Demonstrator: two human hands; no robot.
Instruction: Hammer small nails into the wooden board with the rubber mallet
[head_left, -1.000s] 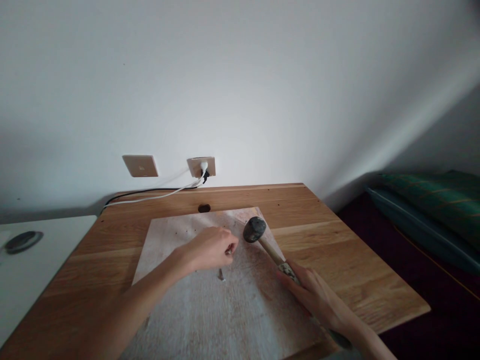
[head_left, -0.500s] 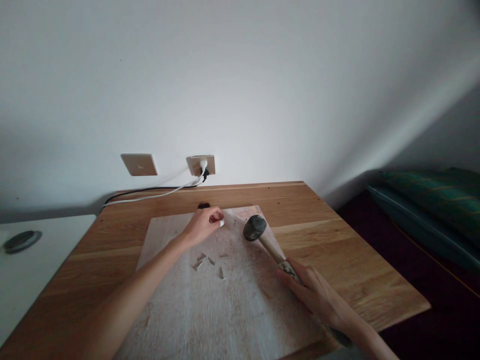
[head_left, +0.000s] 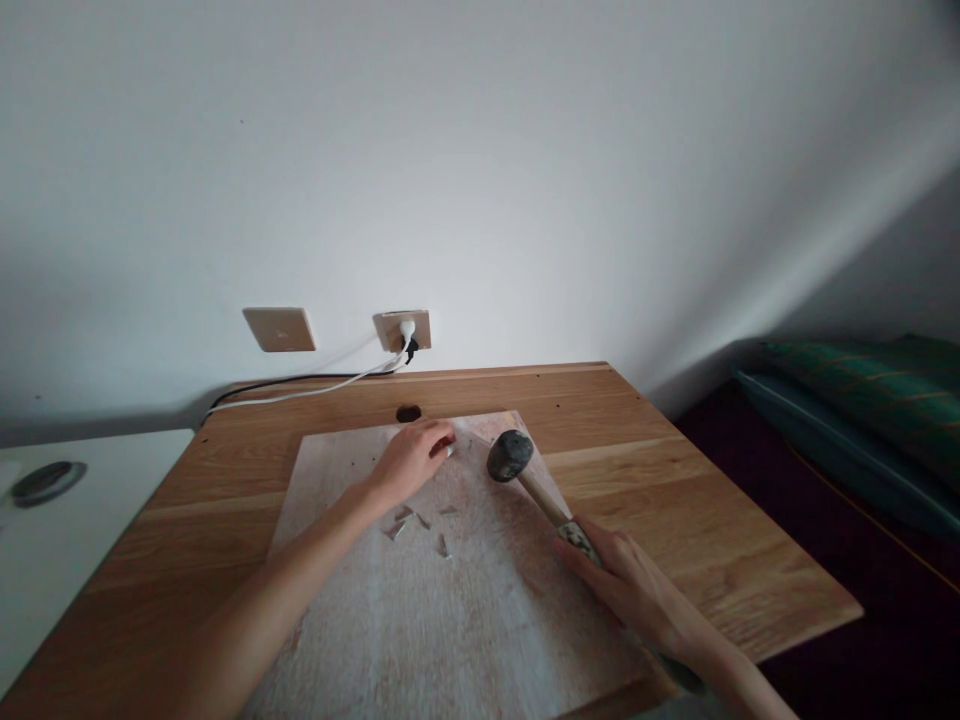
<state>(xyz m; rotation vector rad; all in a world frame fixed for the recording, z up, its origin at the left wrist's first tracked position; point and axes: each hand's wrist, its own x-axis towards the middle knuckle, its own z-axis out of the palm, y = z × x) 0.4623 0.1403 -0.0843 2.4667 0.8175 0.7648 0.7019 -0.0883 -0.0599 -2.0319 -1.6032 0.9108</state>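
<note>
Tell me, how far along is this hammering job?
Barely begun, it seems. Done: a few small nails lie loose on the board; none clearly driven in. In hand: the left hand pinches a small pale piece, the right hand grips the hammer, head resting. Left: apparently all striking.

The hammer [head_left: 534, 488] is lying at a slant over the pale board [head_left: 480, 620]. Its dark rounded head is sitting near the far right corner, and the wooden handle is running back into the right hand [head_left: 630, 590], which is wrapping around it. The left hand [head_left: 411, 458] is pinching a tiny white bit [head_left: 448, 451] down against the board. A few small grey slivers [head_left: 420, 522] are lying loose just behind that hand.
</note>
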